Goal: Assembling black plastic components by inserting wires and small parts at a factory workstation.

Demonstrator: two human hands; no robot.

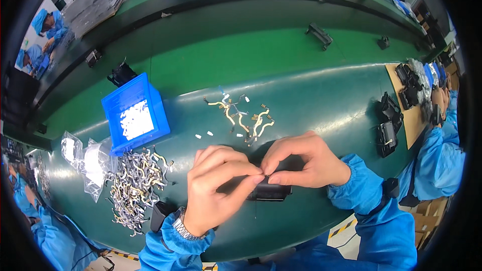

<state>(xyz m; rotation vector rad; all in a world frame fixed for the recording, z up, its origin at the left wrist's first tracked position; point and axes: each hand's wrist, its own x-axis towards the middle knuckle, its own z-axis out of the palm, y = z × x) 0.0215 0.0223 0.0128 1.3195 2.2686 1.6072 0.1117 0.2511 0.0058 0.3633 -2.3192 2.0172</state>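
Note:
My left hand [217,188] and my right hand [301,160] meet over a small black block-shaped part [271,191] lying on the green bench top [311,100]. The fingertips of both hands pinch together just above the black part, and what is between them is too small to make out. Just beyond my hands lie several thin gold flexible strips [243,115]. A large heap of the same kind of strips [134,183] sits left of my left hand.
A blue plastic bin [135,113] holding white pieces stands at the left. Clear plastic bags [88,163] lie beside the heap. Black parts [389,125] sit at the right next to a co-worker's blue sleeve [442,155]. A green conveyor belt [241,55] runs behind.

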